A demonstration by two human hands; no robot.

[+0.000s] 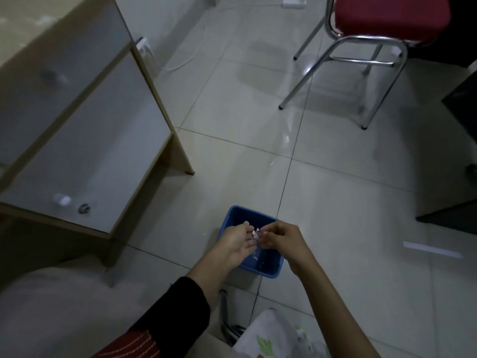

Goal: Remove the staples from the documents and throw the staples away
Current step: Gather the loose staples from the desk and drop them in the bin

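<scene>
While both hands are over the bin, this reads as the disposal step: staples already pulled, now being dumped.

Largest first:
- Tiled floor (335, 202), everything in play sits on it or hangs over it.
- Grey-panelled cabinet (85, 156) on the left, red chair (387, 19) top right. Neither is involved. Documents not in view.
- Blue bin (260, 268) on the floor, directly under the hands, mouth open upward. A few pale specks inside, too small to identify.
- Left hand (236, 245): palm up, fingers relaxed and spread, acting as a tray above the bin.
- Right hand (284, 240): fingers curled, tips bunched at the left fingertips. Pinching a bit or just brushing it off, can't tell.
- Staples (255, 232): small pale bits between the two hands' fingertips, above the bin opening. Some may be paper scraps; not resolvable.

Judgement: late in the task, or late in one batch of it.

Next move calls for:
- keeping both hands inside the bin's outline, since the bits are light and small
- tipping or sweeping the left palm clean, then checking that nothing clings to the skin
- a glance at the floor around the bin for strays
</scene>
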